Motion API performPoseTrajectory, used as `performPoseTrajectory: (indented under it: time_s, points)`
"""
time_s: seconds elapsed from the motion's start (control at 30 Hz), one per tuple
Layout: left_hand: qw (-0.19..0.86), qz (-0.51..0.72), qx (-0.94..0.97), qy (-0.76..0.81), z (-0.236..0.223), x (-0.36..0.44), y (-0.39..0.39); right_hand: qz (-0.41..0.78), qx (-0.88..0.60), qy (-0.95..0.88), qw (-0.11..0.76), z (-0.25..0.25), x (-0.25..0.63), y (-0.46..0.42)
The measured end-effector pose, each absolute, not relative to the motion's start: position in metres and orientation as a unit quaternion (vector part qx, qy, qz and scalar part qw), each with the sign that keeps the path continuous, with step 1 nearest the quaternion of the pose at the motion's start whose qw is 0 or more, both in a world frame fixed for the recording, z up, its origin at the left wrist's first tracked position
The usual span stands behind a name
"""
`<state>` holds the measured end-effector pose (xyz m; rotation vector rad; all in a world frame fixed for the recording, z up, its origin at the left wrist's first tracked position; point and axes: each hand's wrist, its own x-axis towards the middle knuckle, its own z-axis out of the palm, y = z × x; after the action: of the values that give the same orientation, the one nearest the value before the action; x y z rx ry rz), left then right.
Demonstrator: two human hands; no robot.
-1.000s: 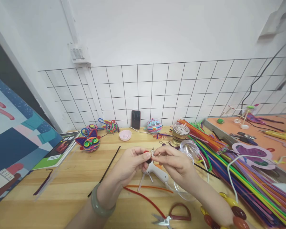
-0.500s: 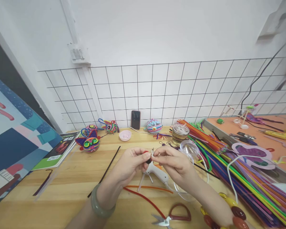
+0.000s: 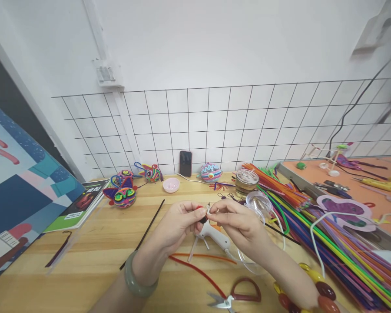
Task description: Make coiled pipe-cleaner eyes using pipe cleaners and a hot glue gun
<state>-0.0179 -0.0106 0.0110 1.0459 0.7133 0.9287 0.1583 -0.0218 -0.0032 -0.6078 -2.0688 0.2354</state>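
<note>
My left hand (image 3: 179,226) and my right hand (image 3: 237,221) meet above the middle of the wooden table (image 3: 94,256), fingertips pinched together on a tiny red and dark craft piece (image 3: 202,213). A white glue gun (image 3: 215,237) lies on the table right below the fingers, nozzle pointing up toward the piece. A red pipe cleaner (image 3: 198,271) and an orange one (image 3: 205,256) lie under my wrists. A green bangle is on my left wrist, a beaded bracelet on my right.
Scissors with red handles (image 3: 236,298) lie near the front edge. A big heap of coloured pipe cleaners (image 3: 329,234) fills the right side. A glass jar (image 3: 246,182), clear lid (image 3: 259,202), pink bowl (image 3: 171,184), phone (image 3: 185,163), woven toys (image 3: 124,193) and a black pipe cleaner (image 3: 143,234) lie around.
</note>
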Motion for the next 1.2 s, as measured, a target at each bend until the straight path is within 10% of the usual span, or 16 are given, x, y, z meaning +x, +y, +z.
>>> performPoseTrajectory:
  time_s: [1.2]
  points:
    - [0.708,0.371,0.507,0.321,0.0056,-0.0203,-0.0065,0.163,-0.345,-0.790,0.480,-0.0012,0.1561,-0.0224]
